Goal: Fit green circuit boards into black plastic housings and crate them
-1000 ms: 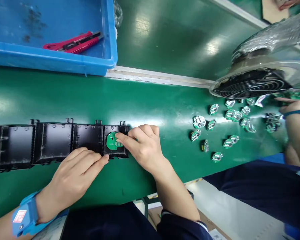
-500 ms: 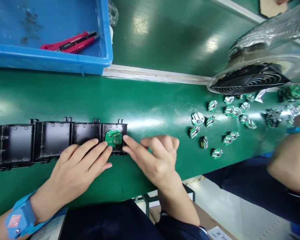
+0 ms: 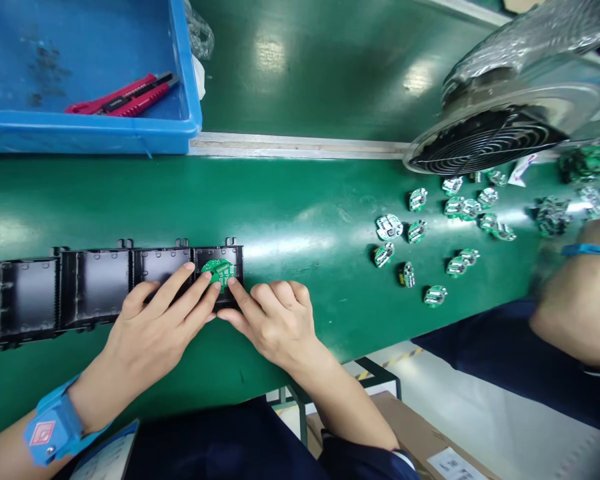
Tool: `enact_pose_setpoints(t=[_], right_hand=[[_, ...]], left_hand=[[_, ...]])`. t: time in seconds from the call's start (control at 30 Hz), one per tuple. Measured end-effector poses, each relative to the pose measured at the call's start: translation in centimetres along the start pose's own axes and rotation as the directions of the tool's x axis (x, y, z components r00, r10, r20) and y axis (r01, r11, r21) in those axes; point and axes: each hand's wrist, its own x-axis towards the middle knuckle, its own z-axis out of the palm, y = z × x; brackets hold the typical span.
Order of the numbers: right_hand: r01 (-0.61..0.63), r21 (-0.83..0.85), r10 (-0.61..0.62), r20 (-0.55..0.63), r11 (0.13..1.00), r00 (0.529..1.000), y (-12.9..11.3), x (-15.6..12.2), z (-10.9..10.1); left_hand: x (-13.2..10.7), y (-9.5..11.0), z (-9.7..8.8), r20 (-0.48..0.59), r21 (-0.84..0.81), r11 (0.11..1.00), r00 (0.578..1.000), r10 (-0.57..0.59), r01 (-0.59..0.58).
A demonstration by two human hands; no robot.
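Note:
A green circuit board (image 3: pixel 220 268) lies inside the last compartment at the right end of a row of joined black plastic housings (image 3: pixel 96 283). My left hand (image 3: pixel 153 333) rests over the housings with its fingers stretched and spread, two fingertips touching the board's left side. Opposite it, my right hand (image 3: pixel 280 320) has its index fingertip on the board's lower right edge. The right thumb is apart from the index finger, at the housing's near edge, and the other right fingers are curled. My left wrist wears a blue strap (image 3: pixel 55 427).
Several loose circuit boards (image 3: pixel 415 232) are scattered on the green table (image 3: pixel 305 200) to the right. A blue bin (image 3: pixel 187 87) with red utility knives (image 3: pixel 123 97) stands at upper left. A fan-like duct hood (image 3: pixel 490 143) hangs at upper right. A co-worker's arm (image 3: pixel 575 313) is at far right.
My right hand has moved left, from the housing's right end wall onto the board. The board looks slightly turned or tilted in its compartment. The whole view has shifted a little.

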Motion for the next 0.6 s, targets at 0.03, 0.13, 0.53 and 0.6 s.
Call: enact_pose_setpoints(t=[0.03,0.13,0.53,0.6], right_hand=[[-0.003,0.0,0.003,0.003,1.0,1.0,0.0,0.0,0.0],[-0.007,0.015,0.007,0.013,1.0,1.0,-0.1,0.0,0.1],[0.011,0.011,-0.011,0.017,1.0,1.0,-0.5,0.5,0.9],[0.021,-0.007,-0.021,-0.063,1.0,0.998,-0.2,0.1,1.4]], left_hand=[[-0.1,0.0,0.0,0.012,-0.033,0.999,1.0,-0.022,0.022],[-0.1,0.1,0.0,0.033,-0.095,0.992,0.996,-0.077,0.08],[0.0,-0.5,0.6,-0.033,-0.078,0.994,0.996,-0.082,0.079],[-0.2,-0.9,1.0,-0.042,-0.098,0.991,0.994,-0.098,0.094]])
